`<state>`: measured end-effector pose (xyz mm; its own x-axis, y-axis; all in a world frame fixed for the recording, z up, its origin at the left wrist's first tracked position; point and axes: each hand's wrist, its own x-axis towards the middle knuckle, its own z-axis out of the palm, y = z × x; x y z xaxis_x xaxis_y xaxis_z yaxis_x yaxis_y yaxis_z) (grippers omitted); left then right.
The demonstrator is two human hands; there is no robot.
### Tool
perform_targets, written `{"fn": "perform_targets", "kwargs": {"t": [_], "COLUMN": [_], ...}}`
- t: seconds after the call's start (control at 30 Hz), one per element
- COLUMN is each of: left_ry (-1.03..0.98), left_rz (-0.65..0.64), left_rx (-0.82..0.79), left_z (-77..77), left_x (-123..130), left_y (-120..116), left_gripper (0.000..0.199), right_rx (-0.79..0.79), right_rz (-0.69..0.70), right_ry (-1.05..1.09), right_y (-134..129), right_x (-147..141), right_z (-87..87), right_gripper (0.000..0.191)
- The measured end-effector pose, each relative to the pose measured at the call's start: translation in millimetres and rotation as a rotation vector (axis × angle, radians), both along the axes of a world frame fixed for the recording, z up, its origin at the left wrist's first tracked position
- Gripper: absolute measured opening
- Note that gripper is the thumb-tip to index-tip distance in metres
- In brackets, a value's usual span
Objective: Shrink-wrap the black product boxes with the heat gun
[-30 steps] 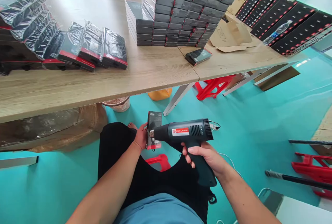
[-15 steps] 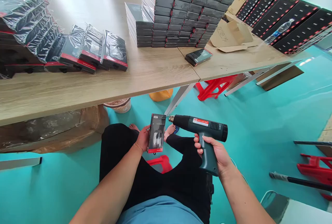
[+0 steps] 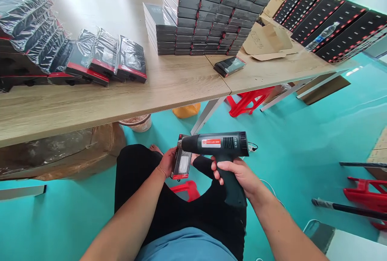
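Observation:
My left hand (image 3: pixel 168 162) grips the left edge of a black box with a red lower end (image 3: pixel 182 165), held upright over my lap. Around the handle of a dark green heat gun (image 3: pixel 225 144) my right hand (image 3: pixel 232 172) is closed. The gun lies level, its metal nozzle pointing left over the upper part of the box and hiding some of it. On the table (image 3: pixel 181 88) above, several film-wrapped boxes (image 3: pixel 131 59) lean in a row at the left. One single box (image 3: pixel 229 66) lies flat near the table's edge.
A tall stack of boxes (image 3: pixel 211 15) stands on the table, with flattened cardboard (image 3: pixel 266 43) to its right. Farther right, a clear bottle (image 3: pixel 322 36) lies on rows of black boxes (image 3: pixel 341 23). Below are a bucket (image 3: pixel 139 124), red stools (image 3: pixel 250 100) and table legs (image 3: pixel 207 115).
My right hand has moved the heat gun left, so its nozzle now covers the upper part of the box. My left hand still holds the box in nearly the same place.

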<state>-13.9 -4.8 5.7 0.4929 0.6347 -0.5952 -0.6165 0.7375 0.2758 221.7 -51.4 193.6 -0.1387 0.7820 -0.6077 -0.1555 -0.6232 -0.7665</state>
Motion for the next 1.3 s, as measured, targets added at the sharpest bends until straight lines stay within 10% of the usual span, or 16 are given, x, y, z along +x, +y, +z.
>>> {"fn": "perform_targets", "kwargs": {"t": [0.33, 0.5, 0.9, 1.07, 1.3], "left_ry": [0.038, -0.038, -0.074, -0.091, -0.033], "left_rz": [0.155, 0.19, 0.277, 0.16, 0.157], "left_rx": [-0.076, -0.024, 0.032, 0.0, -0.032], "left_z": [6.2, 4.1, -6.3, 1.5, 10.6], "left_x": [-1.8, -1.4, -4.5, -3.3, -3.0], "left_y": [3.9, 5.0, 6.8, 4.2, 3.4], "left_gripper": [0.027, 0.034, 0.029, 0.04, 0.036], "right_rx": [0.088, 0.107, 0.046, 0.147, 0.07], "right_rz": [0.415, 0.095, 0.11, 0.081, 0.673], "right_ry": [-0.164, -0.345, -0.152, -0.386, -0.24], "right_y": [-6.1, -11.8, -16.0, 8.9, 0.1], "right_x": [-13.6, -14.0, -9.8, -5.0, -13.3], "right_z": [16.3, 10.4, 5.5, 14.3, 36.2], "right_gripper": [0.019, 0.022, 0.034, 0.022, 0.009]}}
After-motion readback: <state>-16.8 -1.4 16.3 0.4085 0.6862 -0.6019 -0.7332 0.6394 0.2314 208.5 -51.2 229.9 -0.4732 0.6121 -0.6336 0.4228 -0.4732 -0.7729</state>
